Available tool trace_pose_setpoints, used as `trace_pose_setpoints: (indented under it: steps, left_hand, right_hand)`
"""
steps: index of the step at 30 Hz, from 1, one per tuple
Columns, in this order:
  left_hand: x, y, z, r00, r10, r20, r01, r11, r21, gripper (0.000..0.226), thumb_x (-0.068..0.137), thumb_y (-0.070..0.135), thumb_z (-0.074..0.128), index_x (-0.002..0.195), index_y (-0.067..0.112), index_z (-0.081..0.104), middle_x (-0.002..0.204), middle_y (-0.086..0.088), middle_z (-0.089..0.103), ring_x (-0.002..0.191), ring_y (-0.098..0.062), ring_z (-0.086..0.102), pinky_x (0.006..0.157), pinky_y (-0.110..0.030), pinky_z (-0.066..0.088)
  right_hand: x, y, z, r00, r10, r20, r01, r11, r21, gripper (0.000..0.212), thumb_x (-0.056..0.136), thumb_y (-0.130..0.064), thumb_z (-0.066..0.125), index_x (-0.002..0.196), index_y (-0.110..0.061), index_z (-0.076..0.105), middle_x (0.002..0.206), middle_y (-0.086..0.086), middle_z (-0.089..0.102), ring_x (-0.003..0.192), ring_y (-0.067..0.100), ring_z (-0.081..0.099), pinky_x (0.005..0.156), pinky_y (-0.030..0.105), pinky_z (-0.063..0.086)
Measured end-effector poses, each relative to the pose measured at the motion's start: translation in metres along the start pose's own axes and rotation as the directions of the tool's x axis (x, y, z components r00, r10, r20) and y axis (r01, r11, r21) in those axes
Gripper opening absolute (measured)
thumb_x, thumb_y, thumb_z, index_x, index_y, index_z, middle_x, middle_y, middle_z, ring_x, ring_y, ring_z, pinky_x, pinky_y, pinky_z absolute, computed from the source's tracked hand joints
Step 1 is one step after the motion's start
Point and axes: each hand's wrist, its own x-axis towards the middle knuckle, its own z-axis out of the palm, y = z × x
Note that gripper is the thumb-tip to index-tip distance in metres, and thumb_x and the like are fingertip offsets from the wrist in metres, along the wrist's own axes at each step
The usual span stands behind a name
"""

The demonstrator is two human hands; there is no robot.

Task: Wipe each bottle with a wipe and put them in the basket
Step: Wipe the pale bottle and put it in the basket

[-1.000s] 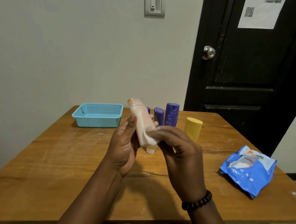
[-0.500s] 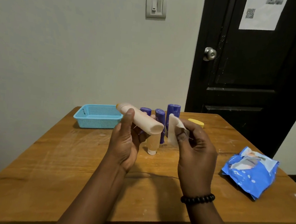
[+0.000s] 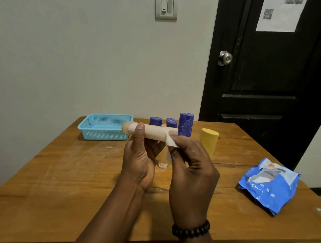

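Midway across the frame, the left hand (image 3: 140,159) held a pale peach cylindrical plastic bottle (image 3: 153,132) lying level above the wooden tabletop (image 3: 56,180), its yellow-tipped end pointing toward frame left, thumb over the top and fingers curled beneath. The right hand (image 3: 192,173), with a black beaded bracelet (image 3: 191,230) at the wrist, pinched a small white wipe (image 3: 170,141) against the bottle's right end. Behind the hands stood three purple bottles (image 3: 185,124) in a row, a yellow bottle (image 3: 208,141) just to their right, and a small pale tube (image 3: 162,162), mostly hidden, standing cap down on the tabletop. A light blue perforated plastic basket (image 3: 106,127) sat at centre left of the frame, apart from the bottles. A blue crinkled wipes packet (image 3: 269,184) lay at the right of the frame.
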Motion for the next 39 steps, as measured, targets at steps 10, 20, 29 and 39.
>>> trace_pose_setpoints:
  steps: [10,20,29,39]
  left_hand:
    - [0.006,0.002,-0.012,1.0,0.0,0.002,-0.001,0.993,0.122,0.037,0.085,0.036,0.057,0.114,0.013,0.052,0.099,-0.012,0.068,0.092,-0.023,0.071,0.075,-0.034,0.061]
    - [0.003,-0.002,-0.031,0.99,-0.028,0.136,-0.047,0.854,0.518,0.063,0.077,0.038,0.072,0.133,0.02,0.052,0.119,-0.008,0.068,0.108,-0.024,0.069,0.079,-0.038,0.059]
    - [0.001,-0.001,-0.028,0.99,-0.015,0.138,-0.054,0.874,0.484,0.048,0.083,0.029,0.066,0.13,0.023,0.055,0.112,-0.002,0.073,0.102,-0.024,0.066,0.079,-0.042,0.054]
    - [0.001,0.002,-0.024,0.996,0.038,0.085,-0.073,0.881,0.468,0.041,0.08,0.032,0.065,0.119,0.028,0.054,0.099,0.003,0.076,0.083,-0.012,0.071,0.064,-0.027,0.058]
  right_hand:
    - [0.004,0.007,-0.007,0.984,-0.076,0.16,0.082,0.996,-0.031,0.025,0.082,-0.006,0.066,0.107,-0.013,0.07,0.111,-0.002,0.069,0.109,0.002,0.061,0.086,0.016,0.054]
    - [0.02,0.013,-0.014,0.929,-0.214,0.302,0.29,0.928,-0.233,0.033,0.078,-0.01,0.068,0.111,-0.014,0.07,0.112,-0.001,0.068,0.106,0.007,0.06,0.087,0.013,0.051]
    - [0.032,0.01,-0.012,0.924,-0.208,0.321,0.262,0.956,-0.133,0.039,0.081,-0.018,0.06,0.119,-0.014,0.067,0.125,0.002,0.064,0.117,0.008,0.057,0.096,0.018,0.049]
    - [0.018,0.029,-0.022,0.892,-0.269,0.362,0.348,0.921,-0.172,0.032,0.081,-0.014,0.063,0.112,-0.01,0.07,0.125,0.003,0.065,0.12,0.006,0.055,0.099,0.014,0.045]
